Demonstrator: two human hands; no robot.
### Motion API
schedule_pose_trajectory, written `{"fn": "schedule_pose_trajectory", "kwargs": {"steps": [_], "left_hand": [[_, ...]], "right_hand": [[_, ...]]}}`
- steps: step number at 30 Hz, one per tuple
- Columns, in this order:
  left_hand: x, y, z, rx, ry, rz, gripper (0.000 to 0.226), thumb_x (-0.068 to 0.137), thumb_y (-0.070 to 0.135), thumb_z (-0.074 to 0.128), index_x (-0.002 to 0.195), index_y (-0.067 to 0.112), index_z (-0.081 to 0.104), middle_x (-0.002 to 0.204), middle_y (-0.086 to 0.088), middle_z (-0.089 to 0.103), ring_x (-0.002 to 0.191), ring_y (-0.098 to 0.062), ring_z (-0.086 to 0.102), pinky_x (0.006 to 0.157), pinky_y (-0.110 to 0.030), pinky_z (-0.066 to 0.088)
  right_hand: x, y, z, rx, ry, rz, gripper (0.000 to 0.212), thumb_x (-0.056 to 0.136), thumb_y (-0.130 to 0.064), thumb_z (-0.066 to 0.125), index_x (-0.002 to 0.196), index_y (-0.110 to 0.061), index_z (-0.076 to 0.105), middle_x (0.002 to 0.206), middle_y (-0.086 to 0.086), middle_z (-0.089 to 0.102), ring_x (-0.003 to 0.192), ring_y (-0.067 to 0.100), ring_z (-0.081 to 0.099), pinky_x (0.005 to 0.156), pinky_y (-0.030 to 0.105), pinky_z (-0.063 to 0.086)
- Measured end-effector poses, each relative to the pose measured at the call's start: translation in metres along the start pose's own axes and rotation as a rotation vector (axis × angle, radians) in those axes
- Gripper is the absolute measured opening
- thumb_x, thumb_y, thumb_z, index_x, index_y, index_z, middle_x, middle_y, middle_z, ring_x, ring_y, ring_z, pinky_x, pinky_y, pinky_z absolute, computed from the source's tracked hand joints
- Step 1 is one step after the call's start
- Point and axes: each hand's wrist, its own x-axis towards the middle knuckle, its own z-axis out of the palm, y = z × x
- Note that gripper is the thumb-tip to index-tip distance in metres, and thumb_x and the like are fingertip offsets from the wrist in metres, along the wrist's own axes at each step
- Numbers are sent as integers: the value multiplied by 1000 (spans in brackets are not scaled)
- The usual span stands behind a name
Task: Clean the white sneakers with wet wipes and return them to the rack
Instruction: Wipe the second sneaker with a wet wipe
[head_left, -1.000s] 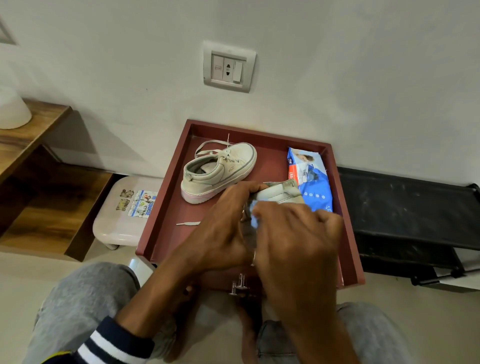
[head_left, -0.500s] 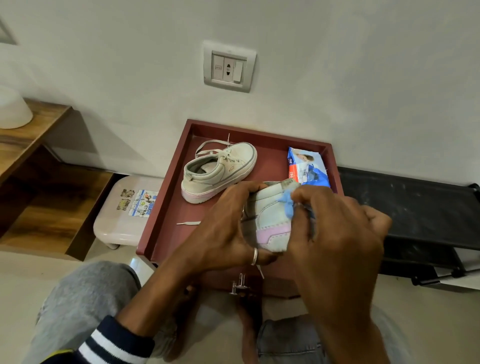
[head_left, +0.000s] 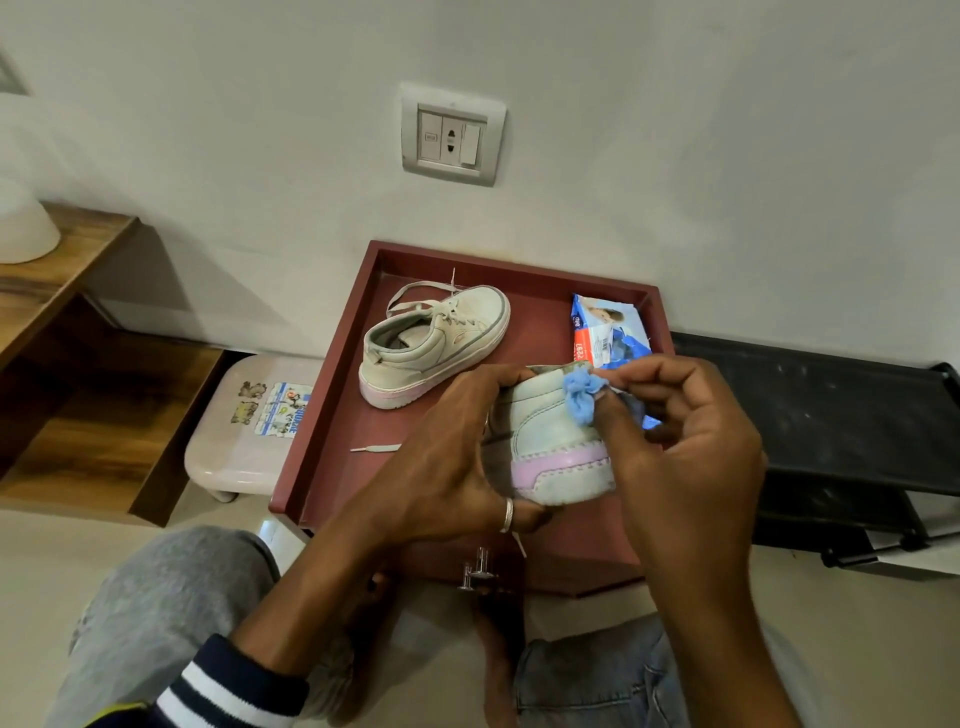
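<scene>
Far left: a wooden shelf unit (head_left: 67, 260) bears a white object (head_left: 21, 228), only partly in view. Beside it on the floor stands a pale stool (head_left: 228, 457) with stickers on its top. Centre: a red tray (head_left: 317, 457) set against the wall, below a wall socket (head_left: 452, 135). On the tray's far half rests one white sneaker (head_left: 431, 345), upright on its pink-edged sole, toe pointing right and laces loose; a loose lace tip (head_left: 375, 448) lies on the tray's left part. The left hand (head_left: 447, 467), ring on one finger, grips the held sneaker (head_left: 550, 452) above the tray's near half, fingers curled over the collar and thumb under the sole. The right hand (head_left: 691, 447) pinches a bunched blue wipe (head_left: 582, 396) and presses it to the sneaker's upper heel. Behind the hands, the wipes pack (head_left: 605, 332) lies in the tray's far right corner. Far right: a low black rack (head_left: 831, 415) against the wall.
</scene>
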Motion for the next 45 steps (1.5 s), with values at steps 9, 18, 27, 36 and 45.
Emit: {"fn": "schedule_pose_trajectory", "kwargs": {"steps": [9,18,27,36,45], "left_hand": [[-1,-4,0,-12,29,-19,92,59,35,90,138,18,46,133,5,55,124,-18,56,99,-43,50],[-1,0,-4,-21,8,-24,92,59,36,89,138,17,46,135,10,54,126,-14,55,102,-41,49],[-5,-4,-9,-50,-5,-41,91,60,30,88,139,23,44,139,6,55,130,-19,55,103,-45,50],[-27,-5,-37,-286,-147,-99,104,60,8,85,150,20,33,146,14,51,137,-10,50,110,-28,45],[-46,-43,-68,-367,-160,-256,99,65,-2,83,151,21,39,149,-7,53,135,-36,53,95,-55,55]], "right_hand": [[-15,-10,11,-222,44,-233,20,87,-14,72,96,-26,59,90,-23,59,81,2,66,62,13,55],[-4,4,4,-235,52,-317,12,86,-13,74,95,-16,67,90,-9,68,80,0,64,66,12,54],[-9,0,12,-128,-46,-424,16,87,-4,69,93,-18,73,97,-22,63,93,-6,62,85,10,50],[7,40,29,259,-318,284,33,86,5,64,83,-26,73,84,-10,75,87,14,71,71,22,58],[-9,19,52,141,-336,-123,30,87,3,64,86,-25,74,80,-23,69,79,-7,65,71,8,47]]}}
